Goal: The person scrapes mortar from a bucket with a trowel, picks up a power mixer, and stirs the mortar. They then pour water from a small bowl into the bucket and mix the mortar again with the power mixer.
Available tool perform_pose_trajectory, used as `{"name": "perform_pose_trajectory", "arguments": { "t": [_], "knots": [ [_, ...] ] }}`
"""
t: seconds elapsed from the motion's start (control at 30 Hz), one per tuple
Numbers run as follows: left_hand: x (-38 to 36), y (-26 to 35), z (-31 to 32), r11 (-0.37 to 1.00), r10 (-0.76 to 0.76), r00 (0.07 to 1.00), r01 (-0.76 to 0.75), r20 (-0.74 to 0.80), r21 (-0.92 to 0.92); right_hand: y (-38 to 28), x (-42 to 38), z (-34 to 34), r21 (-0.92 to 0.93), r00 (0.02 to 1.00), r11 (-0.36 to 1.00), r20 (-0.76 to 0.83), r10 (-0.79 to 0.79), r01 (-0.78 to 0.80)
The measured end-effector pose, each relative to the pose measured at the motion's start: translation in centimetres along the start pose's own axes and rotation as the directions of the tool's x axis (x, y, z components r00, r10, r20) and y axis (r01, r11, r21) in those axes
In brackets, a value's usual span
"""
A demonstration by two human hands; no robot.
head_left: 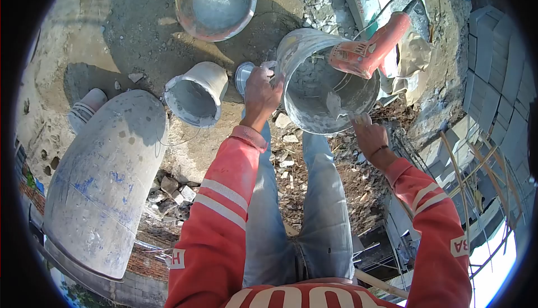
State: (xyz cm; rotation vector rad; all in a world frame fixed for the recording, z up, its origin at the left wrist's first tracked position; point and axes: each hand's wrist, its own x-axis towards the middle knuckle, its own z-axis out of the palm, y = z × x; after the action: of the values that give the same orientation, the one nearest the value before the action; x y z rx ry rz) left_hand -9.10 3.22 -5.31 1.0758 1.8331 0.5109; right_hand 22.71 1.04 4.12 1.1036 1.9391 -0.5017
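A large mortar-smeared bucket (pixel 292 103) stands in front of my legs, its mouth facing me, with grey material inside. My left hand (pixel 263 92) is closed at the bucket's left side, its fingertips against the outer wall. A small round metal dish (pixel 243 77) is just behind that hand. At the bucket's near right rim, my right hand (pixel 370 139) is closed around the handle end of a small trowel (pixel 334 105). The trowel's grey-coated blade points into the bucket. A red power tool (pixel 370 47) rests across the bucket's far right rim.
A smaller bucket (pixel 216 78) stands to the left, with a wide orange-rimmed tub (pixel 185 11) of grey material behind it. A large rounded grey form (pixel 106 179) lies at far left. A mortar bag (pixel 364 0) lies at the back right. Rubble (pixel 174 190) covers ground nearby.
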Motion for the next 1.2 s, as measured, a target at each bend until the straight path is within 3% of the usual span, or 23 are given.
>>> {"name": "perform_pose_trajectory", "arguments": {
  "t": [0.07,0.17,0.23,0.4,0.5,0.53,0.57,0.6,0.63,0.7,0.77,0.8,0.83,0.87,0.9,0.93,0.97,1.0,1.07,1.1,1.13,1.17,1.2],
  "knots": [
    [-0.3,0.1,1.8,0.995,0.079,0.996,-0.076,-0.042,0.062,0.9,0.9,0.4,-0.034,0.997,0.996,-0.002,-0.081,0.08],
    [-0.6,0.8,2.5,0.999,0.047,0.998,-0.046,-0.036,0.008,0.1,0.5,-4.2,0.056,1.0,0.998,0.008,0.004,-0.004],
    [-0.7,0.5,3.3,0.995,0.102,0.992,-0.103,-0.073,-0.015,1.6,0.2,1.1,0.034,1.0,0.999,0.006,-0.02,0.02],
    [0.0,2.7,2.5,0.991,0.104,0.995,-0.104,-0.001,0.081,1.3,-6.9,-1.0,0.378,0.977,0.904,0.006,0.213,-0.199],
    [0.1,2.3,3.3,0.975,0.161,0.984,-0.148,-0.07,0.166,0.6,-13.4,3.8,0.771,0.913,0.606,-0.082,0.399,-0.195],
    [0.0,2.2,3.7,0.978,0.166,0.982,-0.151,-0.096,0.14,0.1,-15.6,6.7,0.743,0.868,0.663,-0.266,0.419,-0.093],
    [-0.1,2.4,3.7,0.981,0.167,0.978,-0.153,-0.127,0.117,0.1,-16.9,6.3,0.849,0.871,0.492,-0.081,0.484,-0.194],
    [-0.3,2.9,3.7,0.976,0.179,0.974,-0.159,-0.137,0.147,0.3,-18.1,9.0,0.846,0.866,0.465,-0.007,0.501,-0.262],
    [-0.3,3.1,3.8,0.975,0.172,0.971,-0.144,-0.164,0.167,-0.1,-18.7,15.2,0.783,0.756,0.593,-0.268,0.597,-0.191],
    [-0.2,3.1,4.1,0.974,0.14,0.98,-0.11,-0.144,0.198,0.6,-16.8,18.0,0.842,0.684,0.416,-0.08,0.725,-0.343],
    [-0.2,3.8,3.7,0.966,0.109,0.983,-0.07,-0.145,0.249,3.8,-12.2,17.9,0.851,0.76,0.311,0.147,0.633,-0.424],
    [-0.4,4.1,3.4,0.959,0.088,0.99,-0.054,-0.112,0.278,5.3,-9.8,20.3,0.825,0.748,0.366,0.1,0.656,-0.431],
    [-0.7,4.3,3.1,0.955,0.069,0.988,-0.027,-0.136,0.294,8.0,-7.2,20.2,0.884,0.805,0.086,0.374,0.461,-0.46],
    [-0.9,4.7,2.8,0.991,-0.004,0.992,0.021,-0.125,0.135,10.8,-4.7,25.3,0.912,0.874,0.196,0.258,0.411,-0.361],
    [-1.1,5.0,2.6,0.998,-0.066,0.992,0.063,-0.103,-0.031,11.6,-4.1,24.5,0.914,0.884,0.203,0.251,0.394,-0.35],
    [-1.4,4.7,2.7,0.99,-0.11,0.983,0.095,-0.147,-0.106,12.7,-3.3,22.5,0.798,0.868,0.436,0.206,0.451,-0.416],
    [-1.7,4.2,2.7,0.99,-0.11,0.98,0.094,-0.165,-0.104,13.4,-2.8,20.5,0.619,0.856,0.631,0.139,0.498,-0.468],
    [-2.1,3.5,2.6,0.986,-0.137,0.974,0.116,-0.18,-0.123,13.5,-3.5,19.2,0.619,0.864,0.643,0.122,0.488,-0.451],
    [-3.0,2.1,2.2,0.976,-0.193,0.961,0.167,-0.198,-0.138,13.2,-5.6,16.4,0.368,0.915,0.872,-0.112,0.387,-0.323],
    [-3.5,1.0,2.2,0.973,-0.199,0.955,0.167,-0.221,-0.157,13.1,-5.5,14.1,0.35,0.918,0.885,-0.134,0.373,-0.308],
    [-4.1,-0.6,2.2,0.973,-0.209,0.954,0.182,-0.215,-0.14,12.2,-5.6,11.1,0.474,0.962,0.872,-0.157,0.223,-0.125],
    [-4.8,-2.2,2.4,0.972,-0.221,0.953,0.199,-0.207,-0.122,10.8,-6.0,7.9,0.581,0.979,0.812,-0.192,0.069,0.057],
    [-5.3,-3.8,2.6,0.971,-0.234,0.948,0.219,-0.215,-0.091,8.5,-5.8,3.8,0.698,0.983,0.709,-0.178,0.034,0.102]
  ]
}}
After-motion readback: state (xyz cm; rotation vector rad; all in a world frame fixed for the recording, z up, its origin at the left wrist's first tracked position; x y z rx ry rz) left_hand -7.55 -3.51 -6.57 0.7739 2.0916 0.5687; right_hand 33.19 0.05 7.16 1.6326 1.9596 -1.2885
